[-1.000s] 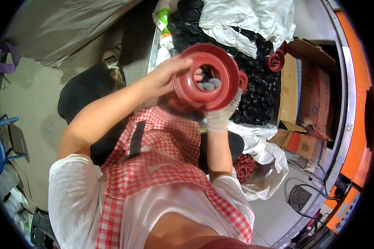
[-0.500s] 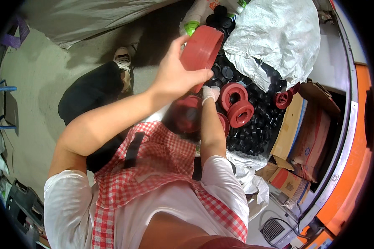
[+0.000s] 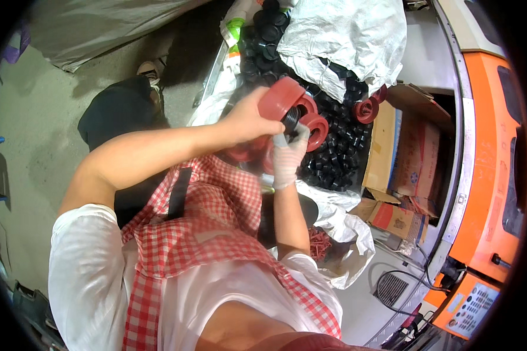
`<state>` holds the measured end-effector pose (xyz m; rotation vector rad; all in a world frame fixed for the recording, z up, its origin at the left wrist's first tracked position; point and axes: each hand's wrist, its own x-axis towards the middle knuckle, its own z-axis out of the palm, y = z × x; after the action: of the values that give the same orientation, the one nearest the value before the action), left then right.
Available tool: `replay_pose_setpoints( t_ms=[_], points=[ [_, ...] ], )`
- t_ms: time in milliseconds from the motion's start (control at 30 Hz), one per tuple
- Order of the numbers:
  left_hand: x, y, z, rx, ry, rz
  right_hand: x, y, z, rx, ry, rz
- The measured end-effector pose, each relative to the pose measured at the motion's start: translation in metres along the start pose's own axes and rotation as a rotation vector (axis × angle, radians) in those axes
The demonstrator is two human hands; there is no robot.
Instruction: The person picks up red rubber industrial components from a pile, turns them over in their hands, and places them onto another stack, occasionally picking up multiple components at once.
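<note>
My bare left hand [image 3: 249,120] grips a red round plastic part [image 3: 282,96] from its left side, the open end tipped toward my right hand. My right hand [image 3: 290,158], in a thin white glove, pinches a black ribbed plastic cap [image 3: 291,119] at that open end. Whether the cap is inside the rim or only against it, I cannot tell. Just right of my hands, a red flanged ring [image 3: 317,132] rests on a heap of small black caps [image 3: 336,158]. More red parts [image 3: 243,151] show below my left wrist, partly hidden.
White sacking [image 3: 345,41] covers the heap's far side. Right of it stand an open cardboard box [image 3: 413,146] and an orange machine [image 3: 492,152]. A white bag [image 3: 357,234] with thin red pieces lies near my right elbow, a cable [image 3: 386,301] beyond it.
My right hand has risen out of the black caps and now holds one at the red part. My left hand has lowered that part toward it. The view has shifted right.
</note>
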<state>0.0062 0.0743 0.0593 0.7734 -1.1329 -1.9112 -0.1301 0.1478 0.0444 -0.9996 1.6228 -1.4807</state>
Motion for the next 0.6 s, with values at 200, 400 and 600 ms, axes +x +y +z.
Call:
replay_pose_setpoints(
  t_ms=[200,400,600],
  points=[
    [-0.006,0.011,-0.003,0.026,-0.151,-0.065,-0.018,-0.021,-0.013,-0.783,-0.004,-0.641],
    [0.002,0.018,-0.016,-0.091,-0.455,-0.484,-0.028,-0.062,-0.013,-0.688,-0.618,-0.728],
    [0.004,0.007,-0.007,-0.053,-0.412,-0.494,-0.022,-0.065,-0.026,-0.847,-0.69,-1.129]
  ],
)
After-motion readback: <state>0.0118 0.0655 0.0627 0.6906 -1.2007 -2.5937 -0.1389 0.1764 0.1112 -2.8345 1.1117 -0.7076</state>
